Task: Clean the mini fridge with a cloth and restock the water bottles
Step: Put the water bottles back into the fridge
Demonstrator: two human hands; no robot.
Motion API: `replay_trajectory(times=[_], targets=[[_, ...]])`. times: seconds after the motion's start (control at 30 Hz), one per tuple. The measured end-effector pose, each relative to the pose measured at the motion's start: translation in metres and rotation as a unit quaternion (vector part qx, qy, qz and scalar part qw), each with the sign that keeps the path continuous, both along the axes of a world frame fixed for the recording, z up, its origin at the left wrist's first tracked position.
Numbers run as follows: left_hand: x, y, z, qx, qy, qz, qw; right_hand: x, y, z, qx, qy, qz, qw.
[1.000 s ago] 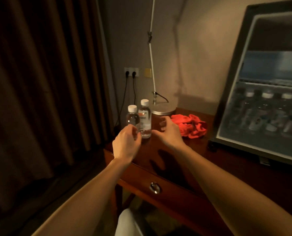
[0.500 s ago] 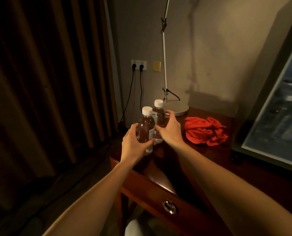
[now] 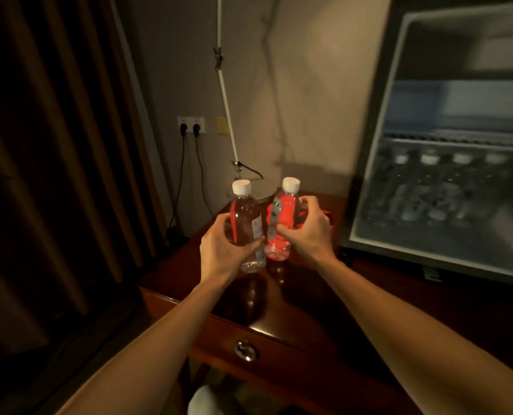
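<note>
Two arms are showing bare along their whole visible length, with no cloth covering them. The left forearm (image 3: 147, 339) is coming in from the bottom edge, broad there and tapering to a narrow wrist. The right forearm (image 3: 413, 324) is entering from the lower right corner and is narrowing the same way. The left hand (image 3: 219, 250) and the right hand (image 3: 306, 235) are both showing bare backs and knuckles. Dim warm light is leaving the arms' inner sides in shadow. Between them, at the bottom edge, a white patch (image 3: 202, 401) is showing, perhaps clothing, too unclear to tell
</note>
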State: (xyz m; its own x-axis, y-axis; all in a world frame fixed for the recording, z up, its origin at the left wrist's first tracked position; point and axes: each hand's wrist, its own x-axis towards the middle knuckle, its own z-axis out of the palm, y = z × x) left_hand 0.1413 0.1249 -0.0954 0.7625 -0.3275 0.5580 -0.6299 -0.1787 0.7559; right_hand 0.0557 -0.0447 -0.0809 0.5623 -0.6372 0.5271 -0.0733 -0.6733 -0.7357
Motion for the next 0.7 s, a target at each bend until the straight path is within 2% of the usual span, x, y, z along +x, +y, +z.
replay_trajectory(times=[0.3, 0.5, 0.7], targets=[[-0.118, -0.14, 0.018, 0.005, -0.002, -0.164, 0.986, -0.152, -0.11, 0.025, 0.02, -0.043, -0.167, 0.985], [-0.17, -0.246, 0.024, -0.01, 0.033, -0.199, 0.979, -0.216, -0.183, 0.028, 0.021, -0.045, -0.283, 0.958], [-0.187, -0.326, 0.022, 0.01, 0.066, -0.205, 0.977, -0.226, -0.244, 0.021, 0.078, -0.051, -0.328, 0.94]])
